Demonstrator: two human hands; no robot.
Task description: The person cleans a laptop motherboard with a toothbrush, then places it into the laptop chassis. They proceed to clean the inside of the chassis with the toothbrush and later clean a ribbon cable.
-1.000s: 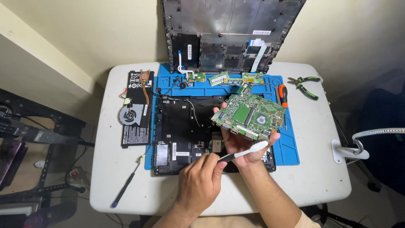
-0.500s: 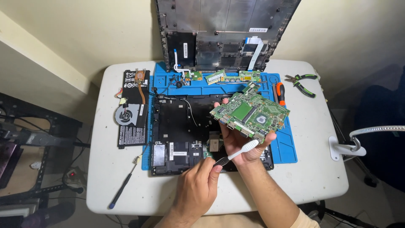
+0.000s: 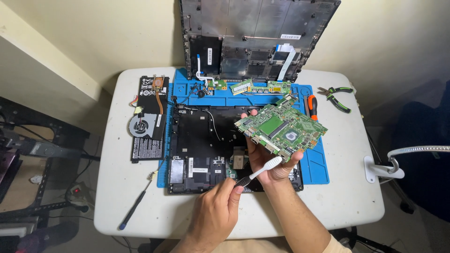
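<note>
At the far left of the white table [image 3: 117,197], a black laptop battery [image 3: 149,119] lies flat, and on it rest a round cooling fan [image 3: 139,126] and a copper heat pipe [image 3: 159,91]. Below the battery, near the front edge, a long thin screwdriver [image 3: 138,200] lies at a slant, with its dark handle toward the person.

Next comes the blue repair mat [image 3: 316,166]. On it sits the black laptop base [image 3: 197,140], opened and mostly bare, with a thin black wire across it. The laptop's lid part [image 3: 255,37] stands upright behind it against the wall, and two flat ribbon cables hang from it. Some small green boards [image 3: 253,85] lie in a row on the back strip of the mat.

The person's left hand [image 3: 215,213] is low in the middle. Its fingers are closed around the dark handle end of a white brush [image 3: 260,171], which looks like a toothbrush; the brush head points up to the right, toward the lower edge of the board. The right hand [image 3: 269,159] grips the green motherboard [image 3: 281,127] from below, thumb at its lower edge, and holds it tilted in the air above the laptop base.

Further right, an orange-handled tool [image 3: 312,107] lies on the mat's edge, and green-handled pliers [image 3: 336,97] lie on the table. At the far right a white clamp with a flexible arm [image 3: 389,164] sits on the table edge.
</note>
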